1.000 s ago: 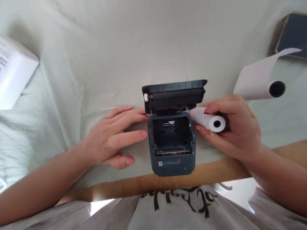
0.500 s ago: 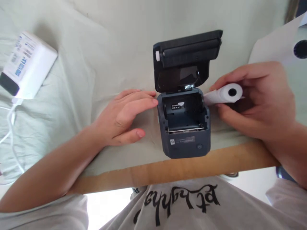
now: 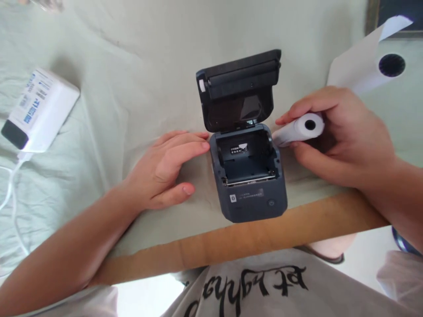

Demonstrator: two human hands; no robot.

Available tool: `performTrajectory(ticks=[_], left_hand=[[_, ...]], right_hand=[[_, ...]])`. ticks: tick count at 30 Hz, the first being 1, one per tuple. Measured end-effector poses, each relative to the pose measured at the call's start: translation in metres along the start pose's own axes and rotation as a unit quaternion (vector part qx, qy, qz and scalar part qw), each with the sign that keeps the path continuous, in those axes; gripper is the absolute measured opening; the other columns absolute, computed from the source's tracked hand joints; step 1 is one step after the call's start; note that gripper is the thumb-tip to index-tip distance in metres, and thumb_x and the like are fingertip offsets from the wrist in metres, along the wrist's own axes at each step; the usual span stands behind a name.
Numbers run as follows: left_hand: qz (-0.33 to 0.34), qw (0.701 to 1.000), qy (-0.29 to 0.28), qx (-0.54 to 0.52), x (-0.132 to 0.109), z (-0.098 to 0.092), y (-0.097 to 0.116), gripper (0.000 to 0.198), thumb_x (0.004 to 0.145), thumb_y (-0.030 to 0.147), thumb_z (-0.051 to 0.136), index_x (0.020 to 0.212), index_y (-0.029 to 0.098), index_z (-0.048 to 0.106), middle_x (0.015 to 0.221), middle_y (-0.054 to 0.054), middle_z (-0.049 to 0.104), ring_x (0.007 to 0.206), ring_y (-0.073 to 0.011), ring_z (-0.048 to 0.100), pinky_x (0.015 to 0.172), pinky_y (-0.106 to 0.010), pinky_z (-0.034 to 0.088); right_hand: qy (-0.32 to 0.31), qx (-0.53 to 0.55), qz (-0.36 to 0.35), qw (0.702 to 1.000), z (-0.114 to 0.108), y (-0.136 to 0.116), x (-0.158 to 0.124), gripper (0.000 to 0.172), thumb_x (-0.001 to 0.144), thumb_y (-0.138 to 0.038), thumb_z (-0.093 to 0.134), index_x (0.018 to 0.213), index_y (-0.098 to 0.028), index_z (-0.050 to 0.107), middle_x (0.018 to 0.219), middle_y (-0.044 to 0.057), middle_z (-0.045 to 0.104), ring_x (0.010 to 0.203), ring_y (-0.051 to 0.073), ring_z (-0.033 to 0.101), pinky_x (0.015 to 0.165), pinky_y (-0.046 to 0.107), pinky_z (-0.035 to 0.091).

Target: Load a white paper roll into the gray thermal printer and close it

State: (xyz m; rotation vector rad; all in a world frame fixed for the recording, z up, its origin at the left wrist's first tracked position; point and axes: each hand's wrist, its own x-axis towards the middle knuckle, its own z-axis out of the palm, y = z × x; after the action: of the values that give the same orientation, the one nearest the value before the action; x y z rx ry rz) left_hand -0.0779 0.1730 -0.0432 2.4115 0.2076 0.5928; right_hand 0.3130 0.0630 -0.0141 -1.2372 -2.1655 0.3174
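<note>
Head view | our right hand [image 3: 343, 136] keeps its grasp on the small paper roll [image 3: 299, 128], now raised just right of the open label printer [image 3: 247, 176] | left hand [image 3: 165, 169] stays flat, released, fingertips touching printer's left side | bay empty

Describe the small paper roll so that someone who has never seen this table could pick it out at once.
Start at the dark printer with its lid up, at the table's near edge. Just right of its open bay, the right hand grips the small paper roll. It is thinner, with a smaller core hole, than the large paper roll lying behind, whose sheet trails loose.
</note>
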Motion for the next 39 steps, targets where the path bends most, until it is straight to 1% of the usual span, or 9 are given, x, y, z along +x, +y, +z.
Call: performTrajectory(ticks=[3,8,16,20,24,28,30,33,39], left_hand=[[0.000,1.000,0.017,0.014,0.002,0.003,0.003,0.079,0.120,0.079,0.048,0.190,0.047,0.035,0.161,-0.011,0.081,0.151,-0.0410,0.078,0.122,-0.065,0.065],[0.005,0.999,0.017,0.033,0.008,0.006,0.009,0.074,0.123,0.072,0.044,0.191,0.044,0.034,0.153,-0.013,0.083,0.151,-0.0395,0.079,0.117,-0.062,0.068],[-0.010,1.000,0.004,0.016,0.003,0.002,0.004,0.078,0.120,0.074,0.047,0.191,0.047,0.032,0.169,-0.012,0.076,0.155,-0.0406,0.076,0.125,-0.069,0.064],[0.006,1.000,0.022,0.017,0.004,0.006,0.004,0.078,0.121,0.073,0.048,0.192,0.045,0.035,0.164,-0.013,0.078,0.152,-0.0412,0.078,0.122,-0.069,0.065],[-0.009,0.999,0.027,0.043,0.006,0.008,0.010,0.074,0.124,0.072,0.040,0.192,0.045,0.031,0.162,-0.011,0.080,0.155,-0.0371,0.077,0.123,-0.063,0.067],[-0.012,0.999,-0.005,0.033,0.008,0.000,0.015,0.074,0.123,0.074,0.043,0.192,0.047,0.032,0.163,-0.010,0.079,0.158,-0.0368,0.075,0.124,-0.061,0.068],[-0.006,1.000,-0.003,0.013,0.010,-0.003,0.016,0.074,0.122,0.073,0.049,0.189,0.044,0.038,0.159,-0.011,0.082,0.156,-0.0387,0.077,0.124,-0.061,0.069],[-0.009,1.000,0.005,0.003,0.012,-0.003,0.017,0.069,0.123,0.072,0.049,0.185,0.043,0.043,0.152,-0.012,0.085,0.153,-0.0385,0.079,0.125,-0.060,0.068],[-0.002,1.000,0.004,0.021,0.011,-0.002,0.018,0.068,0.124,0.073,0.049,0.183,0.041,0.045,0.153,-0.012,0.084,0.153,-0.0360,0.079,0.122,-0.055,0.069]], right_hand=[[-0.008,-0.011,-0.028,0.999,-0.001,0.000,0.001,0.038,0.102,-0.017,0.066,0.137,-0.031,0.069,0.127,0.007,0.075,0.115,0.022,0.079,0.090,0.041,0.072],[0.026,0.034,-0.067,0.997,0.001,0.002,0.001,0.047,0.093,-0.011,0.065,0.135,-0.031,0.073,0.120,0.008,0.066,0.102,0.021,0.076,0.080,0.039,0.069],[0.017,-0.005,-0.024,1.000,-0.001,0.003,-0.001,0.036,0.103,-0.024,0.084,0.137,-0.034,0.079,0.116,0.007,0.072,0.104,0.019,0.075,0.087,0.035,0.069],[0.020,-0.014,-0.035,0.999,0.000,0.008,-0.002,0.051,0.101,-0.017,0.081,0.149,-0.033,0.074,0.115,0.006,0.079,0.106,0.019,0.077,0.087,0.034,0.069],[-0.008,0.062,-0.012,0.998,-0.006,0.013,-0.006,0.075,0.096,-0.019,0.082,0.166,-0.038,0.063,0.130,0.005,0.087,0.110,0.022,0.085,0.086,0.039,0.071],[-0.018,0.119,0.062,0.991,-0.014,0.008,-0.007,0.055,0.101,-0.033,0.086,0.152,-0.043,0.069,0.125,0.002,0.088,0.100,0.021,0.088,0.068,0.036,0.067],[0.014,0.126,0.114,0.985,-0.011,-0.001,-0.005,0.047,0.100,-0.042,0.093,0.142,-0.042,0.071,0.119,0.002,0.087,0.101,0.022,0.088,0.069,0.038,0.069],[0.093,0.121,0.176,0.973,0.007,-0.016,0.001,0.053,0.093,-0.053,0.102,0.135,-0.039,0.071,0.119,0.004,0.085,0.109,0.026,0.088,0.080,0.044,0.075],[0.170,0.122,0.200,0.957,0.034,-0.026,0.007,0.054,0.093,-0.056,0.102,0.133,-0.034,0.073,0.131,0.008,0.085,0.123,0.029,0.086,0.095,0.051,0.079]])
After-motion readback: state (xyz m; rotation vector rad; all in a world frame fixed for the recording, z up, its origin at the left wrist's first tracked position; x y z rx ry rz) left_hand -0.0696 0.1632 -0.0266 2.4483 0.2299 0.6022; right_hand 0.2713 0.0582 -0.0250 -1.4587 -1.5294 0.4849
